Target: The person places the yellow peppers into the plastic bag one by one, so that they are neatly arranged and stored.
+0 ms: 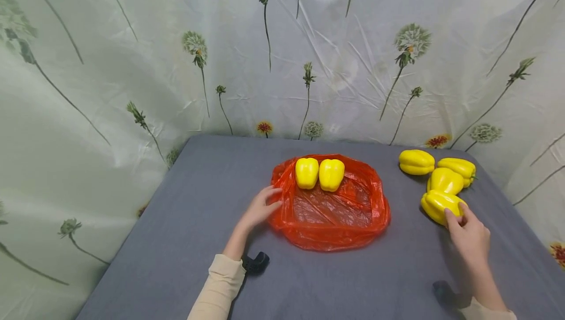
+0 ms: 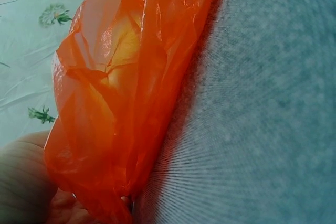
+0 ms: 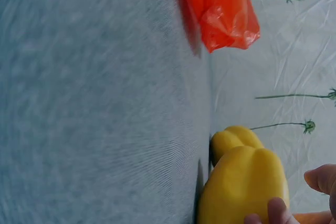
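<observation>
Touching crinkled red plastic bag (image 1: 335, 237), left hand (image 1: 260, 207) spread; right hand (image 1: 471, 235) at glossy lobed pepper (image 1: 438, 204), grip unclear.

There's room over the counter (image 1: 406, 256) between the red bag (image 1: 335, 237) and the right hand (image 1: 471, 236), but four bunched yellow peppers (image 1: 445, 181) block the way beyond it!

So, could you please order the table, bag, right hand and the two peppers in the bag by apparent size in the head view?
1. Table
2. Bag
3. Right hand
4. Left pepper and right pepper: too alike to rank.
</observation>
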